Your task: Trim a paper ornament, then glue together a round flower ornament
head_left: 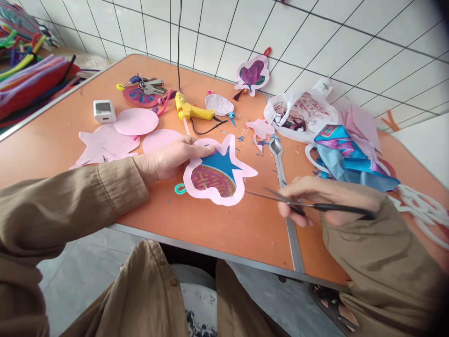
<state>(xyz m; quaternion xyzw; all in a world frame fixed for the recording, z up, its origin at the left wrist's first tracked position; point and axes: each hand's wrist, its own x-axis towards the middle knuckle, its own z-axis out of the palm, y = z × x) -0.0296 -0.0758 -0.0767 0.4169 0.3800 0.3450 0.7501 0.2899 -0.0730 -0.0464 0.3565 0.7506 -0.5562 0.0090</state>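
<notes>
Pinching a pink-bordered cutout [214, 180] by its upper left edge, a person's left hand [170, 158] holds the patterned piece over an orange table [210, 227], while the right hand [333, 194] grips black-handled scissors [309, 205], blades parted and pointing toward it; whether they touch cannot be told. Beyond the left hand lies a yellow glue gun [196, 113]; beyond the right, a white plastic bag [315, 112] and blue fabric [358, 163].
</notes>
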